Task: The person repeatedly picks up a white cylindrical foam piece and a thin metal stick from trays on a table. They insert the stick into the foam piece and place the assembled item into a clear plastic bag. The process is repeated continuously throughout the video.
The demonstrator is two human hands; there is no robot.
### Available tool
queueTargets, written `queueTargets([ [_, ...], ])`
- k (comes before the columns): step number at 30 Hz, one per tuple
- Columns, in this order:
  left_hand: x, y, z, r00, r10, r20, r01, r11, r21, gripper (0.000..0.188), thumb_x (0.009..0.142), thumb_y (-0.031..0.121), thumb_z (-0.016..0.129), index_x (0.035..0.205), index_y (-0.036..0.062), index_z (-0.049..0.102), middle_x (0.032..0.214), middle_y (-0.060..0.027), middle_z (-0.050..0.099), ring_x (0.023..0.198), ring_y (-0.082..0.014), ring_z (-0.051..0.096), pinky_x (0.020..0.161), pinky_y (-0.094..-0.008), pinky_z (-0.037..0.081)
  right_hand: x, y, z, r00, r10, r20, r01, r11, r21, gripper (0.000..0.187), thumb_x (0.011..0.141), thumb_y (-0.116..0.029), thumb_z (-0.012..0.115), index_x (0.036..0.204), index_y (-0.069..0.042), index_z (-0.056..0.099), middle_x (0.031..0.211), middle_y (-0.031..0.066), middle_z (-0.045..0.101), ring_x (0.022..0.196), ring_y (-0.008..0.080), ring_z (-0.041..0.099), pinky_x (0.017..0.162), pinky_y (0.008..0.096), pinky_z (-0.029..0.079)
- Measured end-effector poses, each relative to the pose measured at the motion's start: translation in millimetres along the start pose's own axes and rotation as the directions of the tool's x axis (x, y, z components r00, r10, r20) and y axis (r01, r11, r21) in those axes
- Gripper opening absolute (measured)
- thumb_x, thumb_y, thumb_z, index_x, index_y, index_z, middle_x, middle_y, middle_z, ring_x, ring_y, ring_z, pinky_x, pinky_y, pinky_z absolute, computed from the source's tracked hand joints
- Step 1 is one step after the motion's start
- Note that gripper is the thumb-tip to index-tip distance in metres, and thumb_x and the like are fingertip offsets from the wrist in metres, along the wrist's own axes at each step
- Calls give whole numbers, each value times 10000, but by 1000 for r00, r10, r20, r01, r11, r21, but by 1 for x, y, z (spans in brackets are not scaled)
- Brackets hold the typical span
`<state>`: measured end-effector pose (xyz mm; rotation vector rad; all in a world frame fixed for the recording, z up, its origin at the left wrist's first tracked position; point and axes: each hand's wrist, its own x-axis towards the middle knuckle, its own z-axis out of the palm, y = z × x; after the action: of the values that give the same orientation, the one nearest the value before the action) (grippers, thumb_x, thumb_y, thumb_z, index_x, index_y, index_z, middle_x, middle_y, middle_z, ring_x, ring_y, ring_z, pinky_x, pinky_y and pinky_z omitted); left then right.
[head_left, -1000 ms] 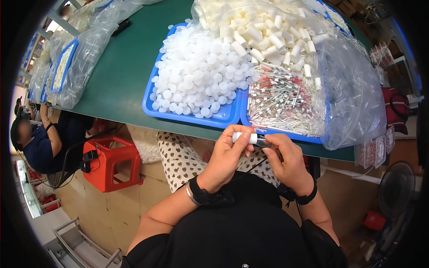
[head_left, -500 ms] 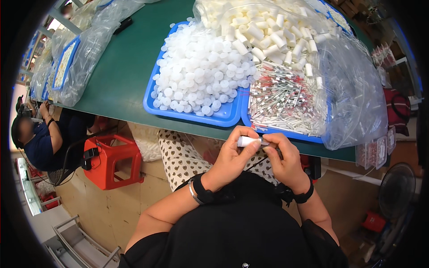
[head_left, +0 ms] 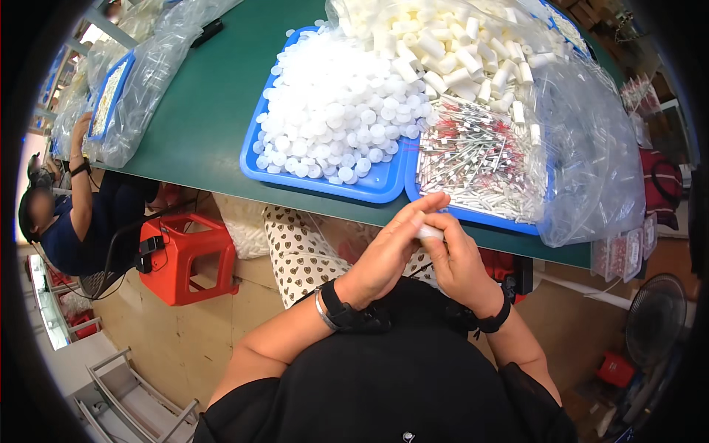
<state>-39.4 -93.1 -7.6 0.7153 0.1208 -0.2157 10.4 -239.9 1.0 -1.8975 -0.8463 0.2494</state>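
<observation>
In front of the table edge my two hands meet around a small white cylinder point(head_left: 430, 232), of which only part shows. My right hand point(head_left: 464, 258) is closed on it, its fingers bent over the piece. My left hand point(head_left: 388, 255) presses against it with the thumb, its fingers long and held together; its fingertips reach past the piece toward the blue trays. Just beyond, one blue tray point(head_left: 380, 188) bears a heap of translucent white discs point(head_left: 332, 111). Beside it, another blue tray point(head_left: 484, 216) holds many thin white sticks with red and metallic ends point(head_left: 480, 151).
Cream-white cylinders point(head_left: 458, 55) spill from a clear plastic bag at the back. A clear bag point(head_left: 587, 155) lies right of the sticks. At the left sits another person point(head_left: 66, 229) near a red stool point(head_left: 188, 258). A black fan point(head_left: 656, 317) stands at the right.
My left fingers have straightened from a curled grip, and the hands have closed in around the white cylinder, covering more of it. The other person's arm has risen toward a tray.
</observation>
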Motion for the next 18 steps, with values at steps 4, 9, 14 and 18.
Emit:
queueTargets([
  [4, 0, -1, -9, 996, -9, 91, 27, 980, -198, 593, 1040, 325, 390, 1519, 6, 247, 1567, -122, 306, 1411, -244, 351, 1160, -380, 293, 8, 1, -3, 976, -208, -65, 191, 960, -204, 286, 889, -61, 661, 1139, -6, 532, 991, 158, 616, 845, 349, 630, 651, 393, 520],
  [9, -4, -3, -6, 995, -67, 73, 84, 960, -268, 590, 1031, 346, 423, 1505, 24, 284, 1573, -101, 292, 1428, -252, 324, 1174, -392, 284, 10, 0, -5, 972, -234, -23, 221, 945, -243, 195, 886, -81, 664, 1046, -3, 585, 868, 147, 632, 753, 332, 646, 633, 388, 521],
  [14, -8, -13, -4, 997, 13, 74, 13, 939, -343, 555, 1038, 459, 391, 1430, 65, 386, 1531, -61, 351, 1423, -252, 328, 1169, -416, 303, 4, -2, 19, 983, -152, -102, 116, 947, -299, 200, 898, -112, 651, 1044, 7, 582, 848, 164, 641, 759, 344, 662, 626, 405, 523],
  [18, -6, -6, -2, 1000, 11, -18, -16, 955, -296, 586, 1044, 503, 314, 1448, 82, 371, 1516, -74, 371, 1414, -256, 342, 1163, -420, 312, 9, -5, 28, 986, -72, -153, 38, 976, -212, 228, 903, -119, 644, 1072, 11, 561, 901, 181, 635, 770, 363, 658, 632, 424, 523],
])
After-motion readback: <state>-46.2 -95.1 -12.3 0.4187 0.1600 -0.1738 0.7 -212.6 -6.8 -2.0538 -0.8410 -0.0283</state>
